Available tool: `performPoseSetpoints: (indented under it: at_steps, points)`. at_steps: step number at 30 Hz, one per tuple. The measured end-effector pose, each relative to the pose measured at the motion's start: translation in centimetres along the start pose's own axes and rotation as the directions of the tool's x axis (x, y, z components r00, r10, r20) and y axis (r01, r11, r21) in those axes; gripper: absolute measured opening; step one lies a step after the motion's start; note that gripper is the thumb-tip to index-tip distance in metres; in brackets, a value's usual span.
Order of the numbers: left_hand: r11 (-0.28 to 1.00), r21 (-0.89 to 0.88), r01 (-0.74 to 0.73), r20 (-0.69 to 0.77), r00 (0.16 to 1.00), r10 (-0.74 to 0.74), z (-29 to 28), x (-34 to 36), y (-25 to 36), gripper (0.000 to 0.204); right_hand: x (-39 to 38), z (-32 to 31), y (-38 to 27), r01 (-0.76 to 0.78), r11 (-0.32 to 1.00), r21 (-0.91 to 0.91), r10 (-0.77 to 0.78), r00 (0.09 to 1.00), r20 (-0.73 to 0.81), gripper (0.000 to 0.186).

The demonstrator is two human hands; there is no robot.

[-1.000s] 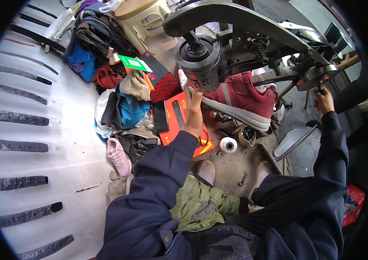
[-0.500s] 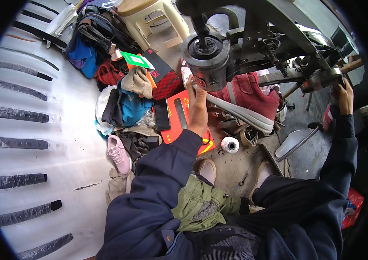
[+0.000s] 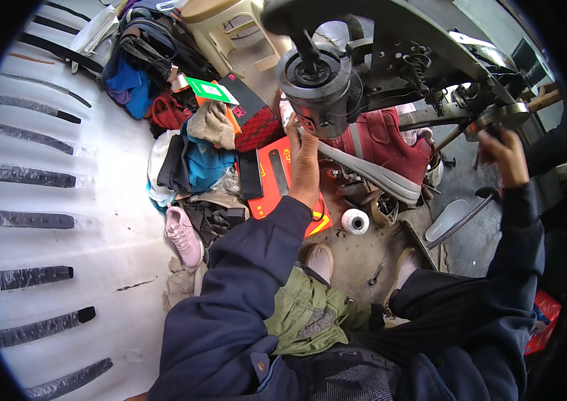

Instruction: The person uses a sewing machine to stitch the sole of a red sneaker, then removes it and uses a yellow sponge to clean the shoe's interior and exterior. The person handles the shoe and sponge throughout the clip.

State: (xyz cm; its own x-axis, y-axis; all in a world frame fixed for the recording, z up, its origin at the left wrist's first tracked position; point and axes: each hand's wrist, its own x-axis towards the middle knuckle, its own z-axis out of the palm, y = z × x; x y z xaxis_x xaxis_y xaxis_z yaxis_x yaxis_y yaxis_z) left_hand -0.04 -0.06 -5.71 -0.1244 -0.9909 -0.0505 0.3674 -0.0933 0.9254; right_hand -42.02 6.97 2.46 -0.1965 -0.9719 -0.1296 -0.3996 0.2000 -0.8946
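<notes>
A dark metal sewing machine stands at the upper right, its round cylindrical head above a maroon high-top shoe with a grey-white sole. My left hand is closed at the shoe's toe end, just below that head; its fingers are partly hidden there. At the machine's far right is a handwheel. My right hand is at the wheel's near rim, smeared by motion, so I cannot see whether its fingers grip it.
Below the shoe are an orange-red box and a white thread spool. A pink sneaker lies beside piled clothes and bags. Wrapped dark belts line a white sheet at left. A beige stool stands behind; a pale insole lies right.
My right hand has swung left from the handwheel's right side to its near rim. The machine's head has shifted slightly left and up in view. My left hand stays at the shoe.
</notes>
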Motion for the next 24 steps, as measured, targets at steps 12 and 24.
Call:
performPoseSetpoints:
  at_steps: [12,24]
  points:
    - [0.999,0.050,0.017,-0.011,1.000,-0.016,1.4,-0.6,2.5,0.075,4.5,-5.3,12.9,-0.214,0.977,0.022,0.205,0.893,-0.400,0.005]
    - [0.994,0.068,0.084,-0.014,0.996,-0.083,-0.1,0.3,1.0,0.074,1.4,-6.1,0.9,0.115,0.991,-0.061,-0.129,0.943,-0.306,0.022]
